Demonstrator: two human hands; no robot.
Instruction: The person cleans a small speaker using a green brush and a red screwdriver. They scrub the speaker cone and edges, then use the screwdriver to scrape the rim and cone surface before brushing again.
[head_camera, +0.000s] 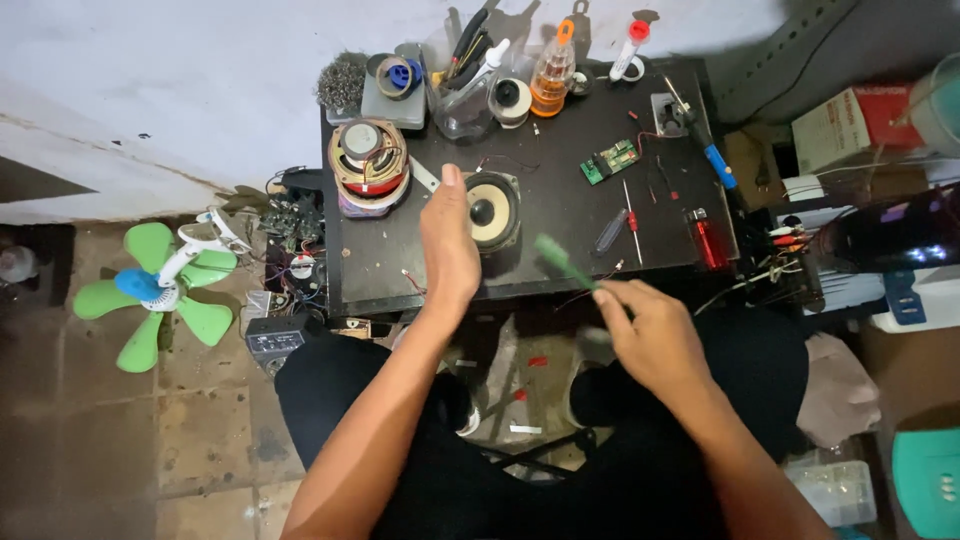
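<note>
Right hand (655, 335) grips green tool (562, 262); open left hand (450, 250) touches speaker (492, 210), red-white box (855, 125) far right.

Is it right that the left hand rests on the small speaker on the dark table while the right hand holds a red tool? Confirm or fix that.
One detail is wrong: the colour. In the head view the tool in the right hand is green, not red. The rest stands: the left hand rests on the small speaker on the dark table.

Matt black tabletop (560, 215), glossy red lighter (705, 238)
</note>
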